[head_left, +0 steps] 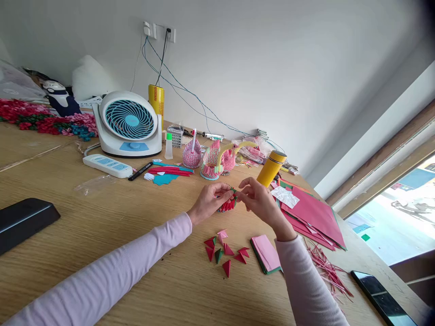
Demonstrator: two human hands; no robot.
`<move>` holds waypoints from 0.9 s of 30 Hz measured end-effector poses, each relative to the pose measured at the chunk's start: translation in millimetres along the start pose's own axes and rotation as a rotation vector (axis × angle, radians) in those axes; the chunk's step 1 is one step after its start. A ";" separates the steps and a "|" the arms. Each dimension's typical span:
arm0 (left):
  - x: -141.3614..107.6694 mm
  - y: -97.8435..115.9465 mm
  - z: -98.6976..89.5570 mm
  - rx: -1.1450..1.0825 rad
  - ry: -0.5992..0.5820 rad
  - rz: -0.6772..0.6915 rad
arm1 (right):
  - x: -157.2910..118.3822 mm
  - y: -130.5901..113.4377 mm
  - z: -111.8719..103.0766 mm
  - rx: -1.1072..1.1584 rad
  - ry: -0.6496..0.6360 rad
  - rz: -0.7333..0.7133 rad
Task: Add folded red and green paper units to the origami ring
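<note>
In the head view, my left hand (pixel 212 202) is closed around the side of a small red and green model of folded paper pieces (pixel 227 207), above the table. My right hand (pixel 260 203) meets its right upper edge, thumb and forefinger pinched together; what lies between those fingertips is too small to make out. Part of the model is hidden behind my fingers. Nearer to me lie several loose folded paper triangles, among them a red triangle (pixel 226 268), a green triangle (pixel 218 256) and a pink triangle (pixel 222 235).
A stack of pink and green paper slips (pixel 265 253) lies by my right forearm. Beyond my hands stand folded-paper swans (pixel 211 159), a yellow bottle (pixel 271 167) and a fan (pixel 131 122). Red paper sheets (pixel 316 213), thin paper strips (pixel 328 267) and a phone (pixel 382 299) are at the right.
</note>
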State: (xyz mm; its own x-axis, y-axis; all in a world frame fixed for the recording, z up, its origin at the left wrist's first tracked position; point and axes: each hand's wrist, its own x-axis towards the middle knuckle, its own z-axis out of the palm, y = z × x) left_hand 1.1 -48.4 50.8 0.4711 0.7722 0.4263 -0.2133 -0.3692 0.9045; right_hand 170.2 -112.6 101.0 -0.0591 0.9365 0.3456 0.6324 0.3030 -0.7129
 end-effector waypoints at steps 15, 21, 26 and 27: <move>0.9 18.0 2.9 -0.921 -0.131 -0.470 | 0.8 -12.4 16.1 0.609 0.092 0.047; 0.9 30.2 4.5 -0.805 -0.095 -0.442 | -0.7 -22.3 28.3 0.822 0.186 0.098; 1.1 36.0 5.9 -0.613 -0.050 -0.423 | 3.0 -21.6 32.4 1.082 0.262 0.199; 1.2 36.8 5.7 -0.538 -0.016 -0.371 | 3.9 -21.1 32.7 1.136 0.275 0.218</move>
State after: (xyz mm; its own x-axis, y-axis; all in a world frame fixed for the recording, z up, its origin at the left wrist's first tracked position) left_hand -1.3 -64.1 84.5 0.6073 0.7895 0.0887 -0.4312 0.2339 0.8714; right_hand 131.3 -109.5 97.5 0.2203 0.9603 0.1710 -0.4462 0.2551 -0.8578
